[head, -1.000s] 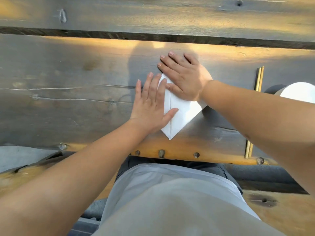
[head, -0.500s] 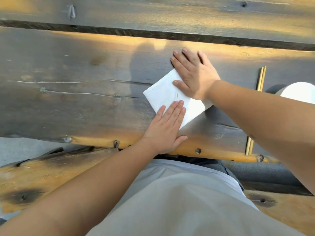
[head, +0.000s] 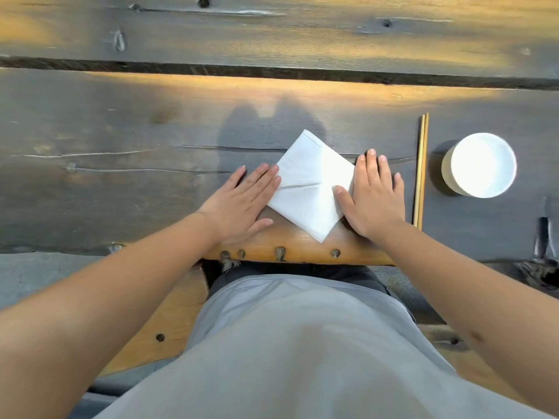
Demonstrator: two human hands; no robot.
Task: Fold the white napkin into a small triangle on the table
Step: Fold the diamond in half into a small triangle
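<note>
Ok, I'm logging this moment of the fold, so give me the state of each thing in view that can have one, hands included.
white napkin: lying flat on the table as a diamond, a crease across the middle, not yet a small triangle
left hand: open, flat, fingertips at the napkin's left edge
right hand: open, flat, thumb on the napkin's right edge
chopsticks: lying side by side, untouched
cup: upright; contents cannot be told

Pair of chopsticks lies lengthwise on the right side, sticks touching. White cup stands upright just right of them, apart. Wooden bench sits below the edge.
</note>
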